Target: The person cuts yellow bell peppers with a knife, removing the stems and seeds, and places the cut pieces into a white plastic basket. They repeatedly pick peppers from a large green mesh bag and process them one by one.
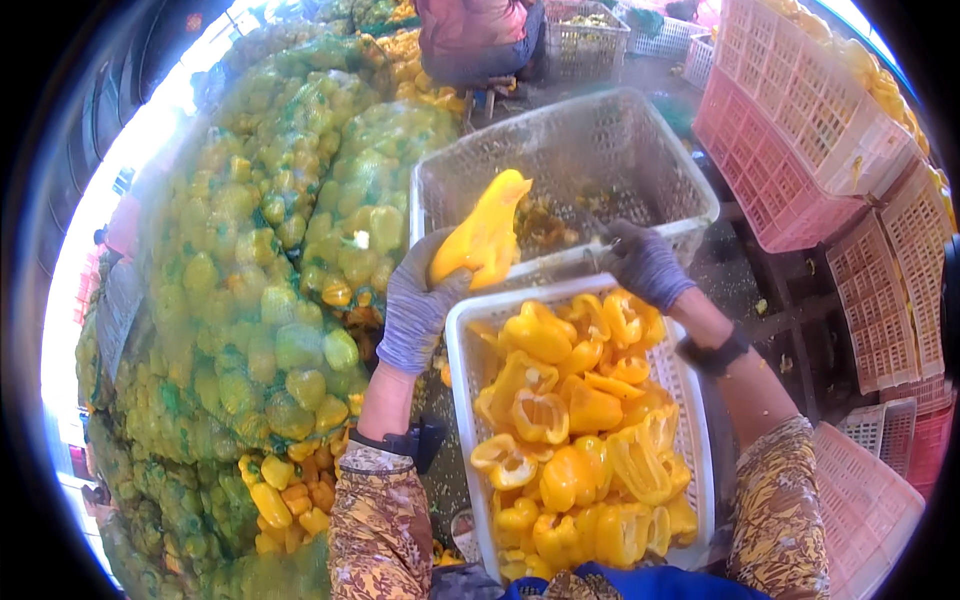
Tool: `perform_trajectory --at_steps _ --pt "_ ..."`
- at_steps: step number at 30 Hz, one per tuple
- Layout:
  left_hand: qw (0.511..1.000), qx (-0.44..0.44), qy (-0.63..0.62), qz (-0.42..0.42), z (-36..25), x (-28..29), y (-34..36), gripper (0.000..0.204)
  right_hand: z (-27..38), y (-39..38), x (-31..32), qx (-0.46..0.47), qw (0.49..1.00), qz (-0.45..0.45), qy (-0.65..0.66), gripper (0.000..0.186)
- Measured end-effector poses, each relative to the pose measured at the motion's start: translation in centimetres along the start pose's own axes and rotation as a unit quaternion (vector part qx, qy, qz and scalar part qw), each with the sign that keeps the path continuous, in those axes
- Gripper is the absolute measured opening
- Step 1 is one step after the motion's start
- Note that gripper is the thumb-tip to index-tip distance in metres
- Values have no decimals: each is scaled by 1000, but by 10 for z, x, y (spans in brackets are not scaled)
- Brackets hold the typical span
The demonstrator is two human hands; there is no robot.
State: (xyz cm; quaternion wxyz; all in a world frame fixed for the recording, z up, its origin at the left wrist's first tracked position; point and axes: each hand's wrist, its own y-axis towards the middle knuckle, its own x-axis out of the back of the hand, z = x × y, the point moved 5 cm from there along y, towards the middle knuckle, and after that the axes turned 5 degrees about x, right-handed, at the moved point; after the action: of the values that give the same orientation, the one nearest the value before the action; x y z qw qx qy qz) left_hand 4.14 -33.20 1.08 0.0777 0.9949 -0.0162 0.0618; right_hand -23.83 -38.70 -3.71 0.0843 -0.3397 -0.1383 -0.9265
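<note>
The left hand (pixel 415 305), in a grey-purple knit glove, is closed around a yellow pepper piece (pixel 487 237), gripping its lower end so that the pepper rises tilted up and to the right, above the gap between two crates. The right hand (pixel 645 265), gloved the same way, is clenched on a small knife (pixel 598 250); only a short bit of metal shows at the fist, just right of the pepper and apart from it. Both forearms wear patterned brown-and-yellow sleeves, with a dark band at each wrist.

Directly below the hands stands a white plastic crate (pixel 459 360), nearly full of cut yellow pepper halves (pixel 575 430), hollow sides mostly up. Behind it, touching its far rim, sits a grey mesh crate (pixel 640 140) with dark scraps and seeds on its bottom.

To the left, large clear mesh sacks (pixel 270 250) of yellow-green peppers are piled high, with loose orange-yellow peppers (pixel 290 490) at the foot of the pile. On the right, pink slatted crates (pixel 790 130) stand stacked and tilted, one holding yellow produce at the top; more pink crates (pixel 870 490) lie low at the right edge. At the top, a seated person (pixel 475 40) in a pink top is next to further grey baskets (pixel 590 40). The wet floor (pixel 770 300) is dotted with scraps.
</note>
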Motion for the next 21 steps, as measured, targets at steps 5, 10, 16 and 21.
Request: perform_trajectory --at_steps 5,10,16,21 --pt "869 -202 423 158 -42 -43 -55 60 -20 -30 47 68 989 -51 -119 20" --pt "931 -19 359 58 -9 27 -112 43 -14 -66 70 1 994 -54 -91 34" --pt "910 229 339 -61 150 164 -268 35 65 -106 36 29 995 44 -88 32" --pt "756 392 524 7 217 182 -365 39 118 -134 2 18 984 155 -83 28"
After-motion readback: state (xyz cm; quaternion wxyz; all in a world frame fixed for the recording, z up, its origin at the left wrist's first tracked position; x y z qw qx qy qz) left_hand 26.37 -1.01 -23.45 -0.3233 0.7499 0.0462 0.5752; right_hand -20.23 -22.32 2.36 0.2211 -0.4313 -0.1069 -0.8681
